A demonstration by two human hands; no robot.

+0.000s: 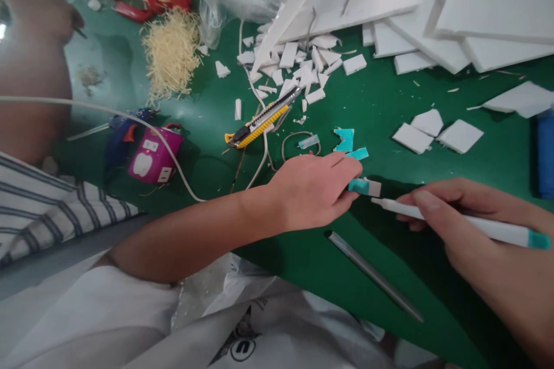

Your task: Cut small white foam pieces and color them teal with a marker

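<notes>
Between the pinched fingers of my left hand (318,187) is a small foam piece (366,186), teal on the part near my fingers and white at its right end. My right hand (459,213) grips a white marker (497,229) with a teal end; its tip points left and lies close to the foam piece, though whether they touch I cannot tell. Just beyond my left fingers lie teal foam scraps (344,140). A dark metallic pen-like rod (374,274) rests on the green table below my hands. Three white foam pieces (413,137) sit farther right.
A yellow utility knife (264,118) lies by a heap of white foam offcuts (303,69). Stacked foam sheets (497,6) fill the back right. A white cable (173,155) crosses near a magenta power cube (156,155). At left is another person's arm (37,69).
</notes>
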